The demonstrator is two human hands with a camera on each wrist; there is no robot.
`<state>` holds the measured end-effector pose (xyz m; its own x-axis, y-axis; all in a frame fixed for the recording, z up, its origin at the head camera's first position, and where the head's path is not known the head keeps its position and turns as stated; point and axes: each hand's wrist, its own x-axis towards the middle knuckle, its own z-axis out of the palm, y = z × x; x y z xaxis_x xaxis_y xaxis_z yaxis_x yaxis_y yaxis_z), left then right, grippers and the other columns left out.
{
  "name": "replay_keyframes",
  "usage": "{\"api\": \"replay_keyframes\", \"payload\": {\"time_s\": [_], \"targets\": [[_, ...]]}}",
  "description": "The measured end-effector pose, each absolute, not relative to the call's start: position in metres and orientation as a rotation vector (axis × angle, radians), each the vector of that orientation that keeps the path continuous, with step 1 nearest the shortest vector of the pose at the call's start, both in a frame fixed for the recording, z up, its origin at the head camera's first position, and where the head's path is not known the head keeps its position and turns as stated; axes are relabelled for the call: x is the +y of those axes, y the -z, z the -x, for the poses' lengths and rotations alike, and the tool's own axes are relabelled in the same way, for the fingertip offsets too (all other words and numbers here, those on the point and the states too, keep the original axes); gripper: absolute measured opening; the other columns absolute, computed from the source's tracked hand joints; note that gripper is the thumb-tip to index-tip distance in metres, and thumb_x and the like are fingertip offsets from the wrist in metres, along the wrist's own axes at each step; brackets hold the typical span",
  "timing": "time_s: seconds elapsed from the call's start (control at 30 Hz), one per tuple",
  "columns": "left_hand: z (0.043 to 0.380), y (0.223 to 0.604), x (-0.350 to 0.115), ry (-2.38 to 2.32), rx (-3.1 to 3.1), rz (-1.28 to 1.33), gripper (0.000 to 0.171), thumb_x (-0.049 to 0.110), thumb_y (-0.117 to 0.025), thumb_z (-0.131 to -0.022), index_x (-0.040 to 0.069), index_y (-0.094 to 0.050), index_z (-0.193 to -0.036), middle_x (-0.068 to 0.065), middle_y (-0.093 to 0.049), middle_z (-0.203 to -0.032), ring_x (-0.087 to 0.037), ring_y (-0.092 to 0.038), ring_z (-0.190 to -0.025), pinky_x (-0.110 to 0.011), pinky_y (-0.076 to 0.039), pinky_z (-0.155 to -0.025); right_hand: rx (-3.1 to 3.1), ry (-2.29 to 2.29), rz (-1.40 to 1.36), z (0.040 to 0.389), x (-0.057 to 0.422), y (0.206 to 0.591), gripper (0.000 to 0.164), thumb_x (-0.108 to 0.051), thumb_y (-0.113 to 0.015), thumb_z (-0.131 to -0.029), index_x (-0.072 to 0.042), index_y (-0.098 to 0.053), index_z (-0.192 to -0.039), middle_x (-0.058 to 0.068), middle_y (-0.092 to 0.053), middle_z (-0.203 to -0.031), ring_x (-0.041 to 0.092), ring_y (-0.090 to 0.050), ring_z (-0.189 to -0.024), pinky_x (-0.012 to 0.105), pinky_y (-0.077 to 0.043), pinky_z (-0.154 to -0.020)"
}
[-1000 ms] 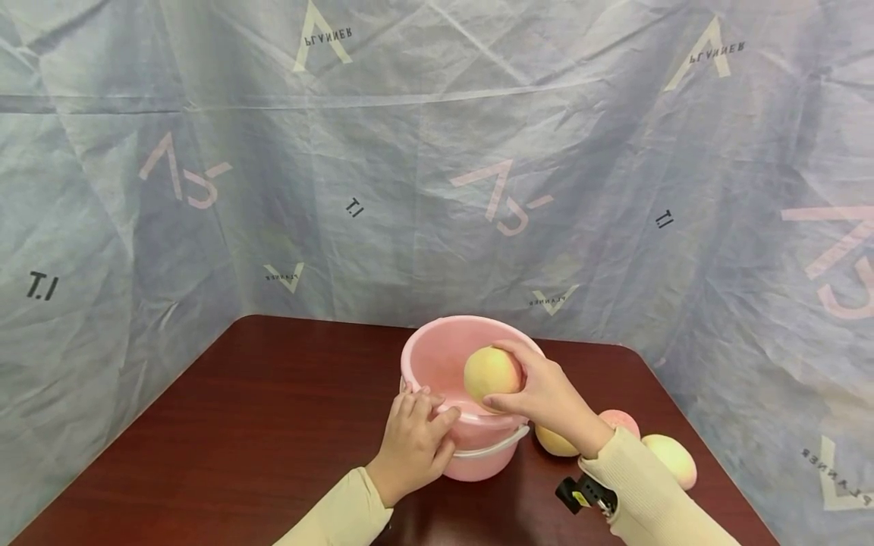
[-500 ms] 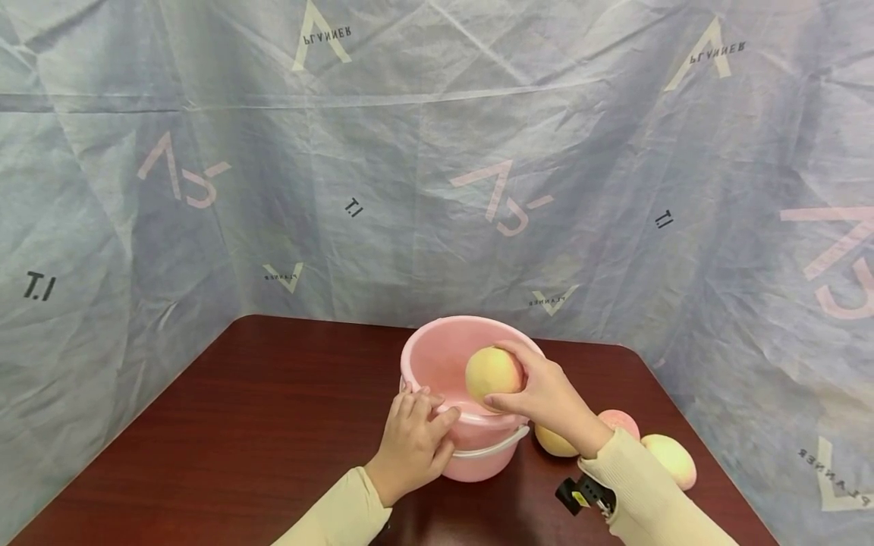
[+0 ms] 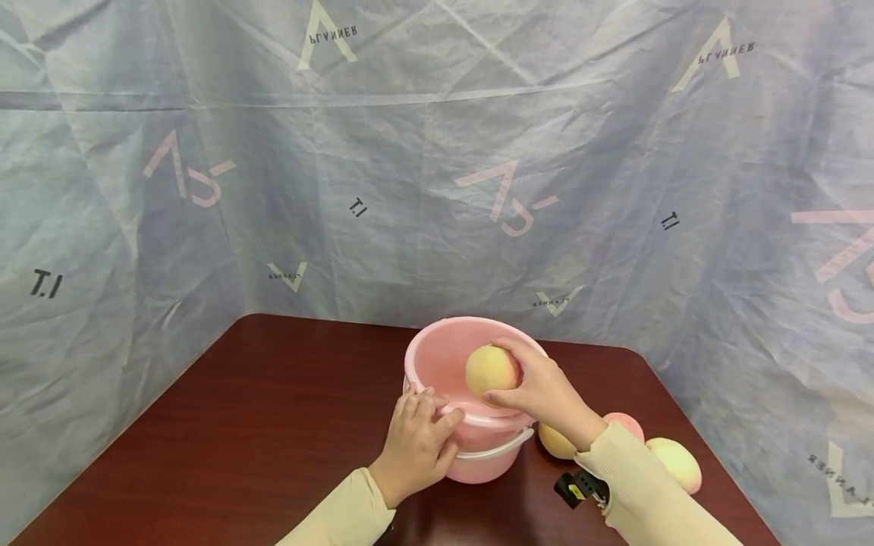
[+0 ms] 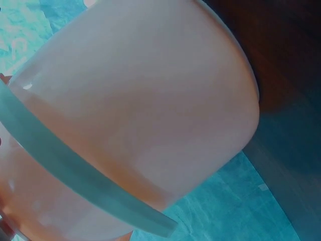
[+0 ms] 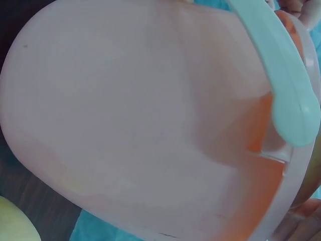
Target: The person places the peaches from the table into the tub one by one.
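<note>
A pink bucket [image 3: 471, 436] with a white handle [image 3: 498, 449] stands upright on the table. My left hand [image 3: 416, 440] grips its near-left rim, fingers bent over the edge. At the bucket's mouth, my right hand [image 3: 539, 383] holds a yellow peach [image 3: 492, 377] with a reddish side between thumb and fingers. Whether the peach is below the rim I cannot tell. The bucket wall [image 4: 145, 90] fills most of the left wrist view. In the right wrist view, the handle's end [image 5: 296, 118] joins the rim, and the bucket hides most of the held peach.
Right of the bucket lie a yellow peach [image 3: 556, 441], a pink peach [image 3: 627, 426] and a pale yellow peach [image 3: 676, 464], partly behind my right forearm. The dark red table [image 3: 273, 425] extends to the left. A grey printed cloth [image 3: 382, 250] hangs around the table.
The head view has shifted slightly. Both hands keep their places, the left on the bucket rim and the right with the peach at the bucket's mouth.
</note>
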<state>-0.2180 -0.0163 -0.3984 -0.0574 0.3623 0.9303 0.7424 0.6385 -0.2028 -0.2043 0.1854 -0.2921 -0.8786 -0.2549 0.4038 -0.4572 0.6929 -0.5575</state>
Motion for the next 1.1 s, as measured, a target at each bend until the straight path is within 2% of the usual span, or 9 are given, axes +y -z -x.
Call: {"api": "replay_keyframes", "payload": {"time_s": [0.53, 0.87, 1.1], "targets": [[0.219, 0.400, -0.015, 0.387, -1.660, 0.923, 0.037, 0.018, -0.056, -0.061, 0.014, -0.064, -0.097, -0.009, -0.054, -0.097, -0.029, -0.052, -0.091, -0.047, -0.043, -0.080, -2.637, -0.878, -0.576, 0.210, 0.187, 0.294, 0.068, -0.016, -0.086, -0.066, -0.006, -0.056, -0.126, 0.012, -0.059, -0.122, 0.025, -0.060, -0.094, 0.043, -0.049, -0.079], [0.218, 0.400, -0.016, 0.378, -1.661, 0.914, 0.036, 0.018, -0.056, -0.061, 0.014, -0.064, -0.096, -0.009, -0.054, -0.097, -0.030, -0.051, -0.090, -0.047, -0.043, -0.081, -2.797, -0.814, -0.566, 0.217, 0.191, 0.282, 0.069, -0.023, -0.085, -0.069, -0.005, -0.055, -0.129, 0.011, -0.062, -0.113, 0.019, -0.060, -0.081, 0.039, -0.050, -0.070], [0.218, 0.399, -0.015, 0.382, -1.661, 0.924, 0.037, 0.018, -0.057, -0.061, 0.014, -0.063, -0.097, -0.009, -0.053, -0.097, -0.029, -0.051, -0.089, -0.047, -0.043, -0.081, -2.884, -0.712, -0.618, 0.225, 0.193, 0.277, 0.069, -0.026, -0.083, -0.070, -0.004, -0.055, -0.129, 0.012, -0.061, -0.117, 0.019, -0.060, -0.087, 0.039, -0.049, -0.075]]}}
